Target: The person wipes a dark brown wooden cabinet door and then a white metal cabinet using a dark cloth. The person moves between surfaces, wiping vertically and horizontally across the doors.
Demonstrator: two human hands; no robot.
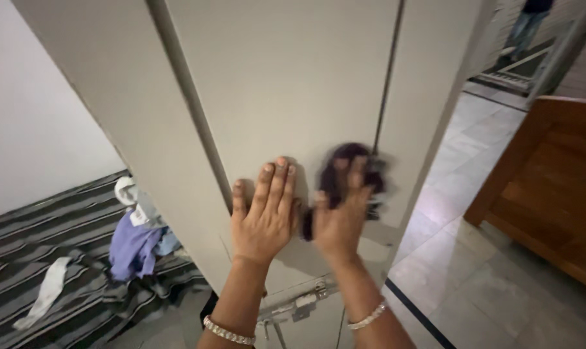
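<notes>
On grey cupboard door (293, 84), near mid-height: dark cloth (351, 169), blurred, pressed against panel under right hand (339, 216). Right fingers loosely curled over cloth, grip detail blurred. Left hand (264, 216) just beside, flat on door, fingers straight, together, holding nothing. Bracelets on both wrists. Metal latch (299, 304) below hands. Left: clothes pile (136, 242) on striped mat (41, 232). Right: wooden furniture (551, 187) on tiled floor (448, 258).
</notes>
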